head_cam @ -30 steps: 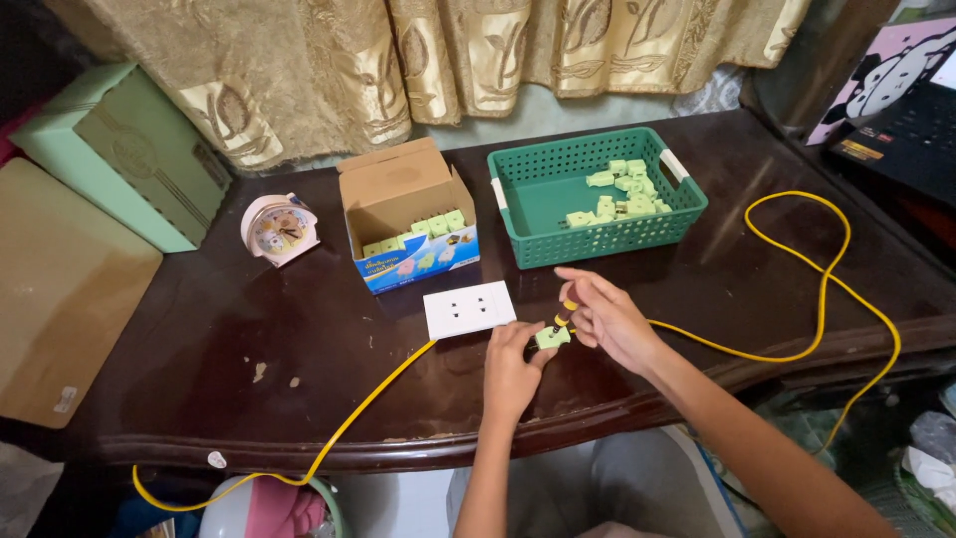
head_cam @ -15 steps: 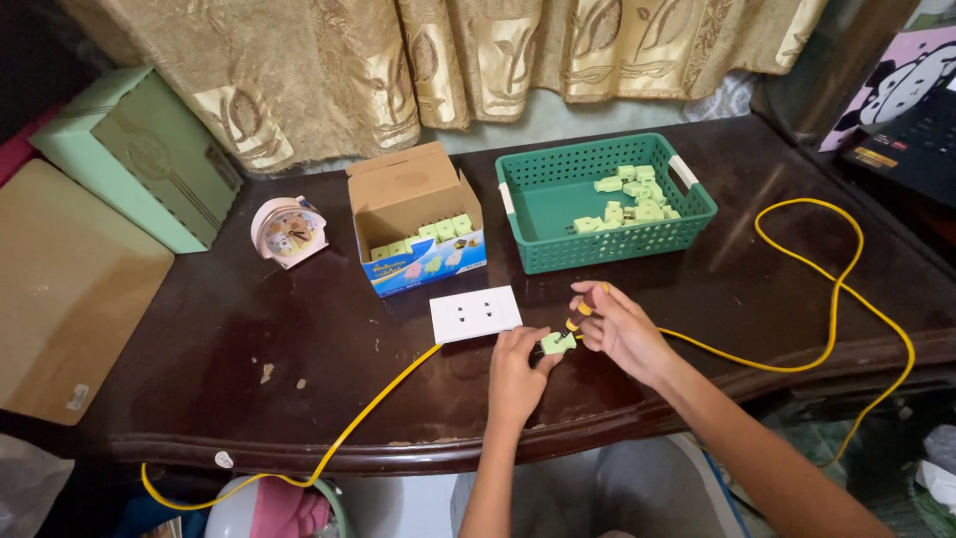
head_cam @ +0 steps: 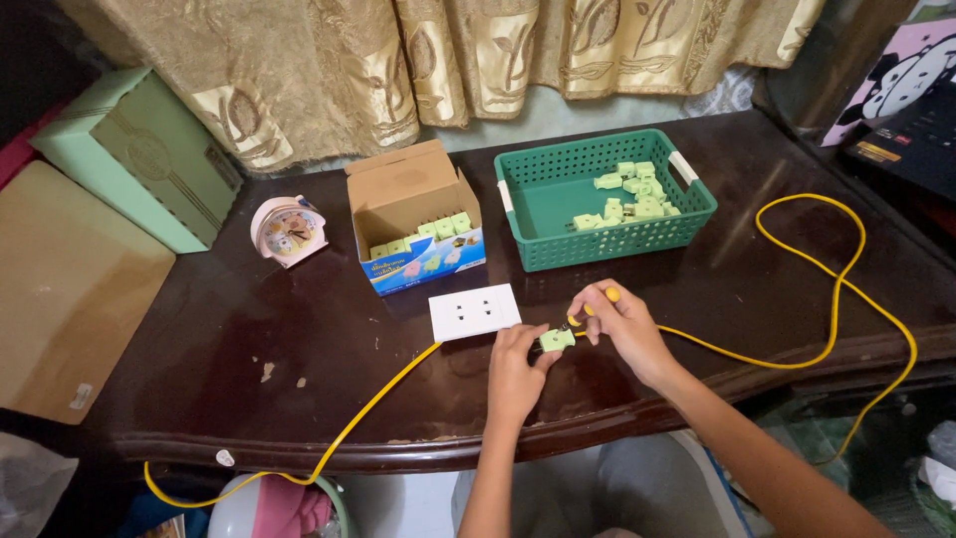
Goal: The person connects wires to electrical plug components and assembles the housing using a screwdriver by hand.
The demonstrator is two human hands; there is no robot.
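Observation:
My left hand (head_cam: 516, 367) pinches a small light-green plug (head_cam: 557, 340) just above the dark wooden table (head_cam: 299, 339). My right hand (head_cam: 622, 324) touches the same plug from the right and grips a small yellow-handled tool (head_cam: 597, 301), its tip at the plug. A yellow cable (head_cam: 797, 349) runs from the plug off to the right in a loop. A white two-socket outlet (head_cam: 475, 312) lies just left of the hands, with another yellow cable (head_cam: 378, 403) leading off the front edge.
A green plastic basket (head_cam: 543, 194) holds several green plugs at the back. An open cardboard box (head_cam: 408, 194) with more plugs stands left of it, beside a pink alarm clock (head_cam: 284, 231). A mint box (head_cam: 129, 159) and cardboard sheet (head_cam: 60, 289) sit far left.
Both hands stay together on the green plug near the outlet; the fingers shift slightly. The camera view has tilted a little.

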